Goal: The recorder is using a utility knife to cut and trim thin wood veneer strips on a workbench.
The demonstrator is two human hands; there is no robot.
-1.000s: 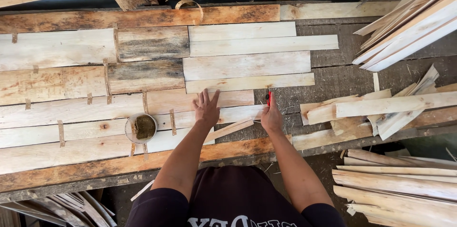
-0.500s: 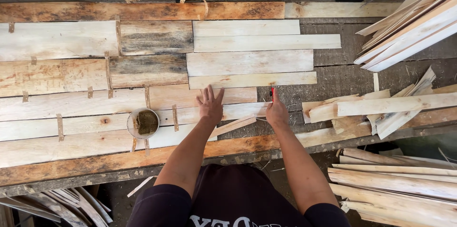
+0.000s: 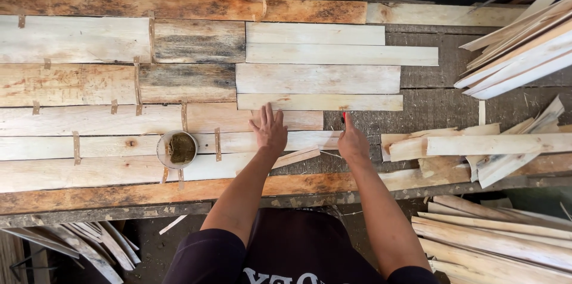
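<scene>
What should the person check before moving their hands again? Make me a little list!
1. Left hand flat on the pale wood strip: ok.
2. Right hand gripping the red tool: ok, though the tool is mostly hidden.
3. Strip edges lined up with neighbours: cannot tell.
4. Small round tin upright beside the left hand: ok.
5. Loose strips pile on the right, apart from the hands: ok.
</scene>
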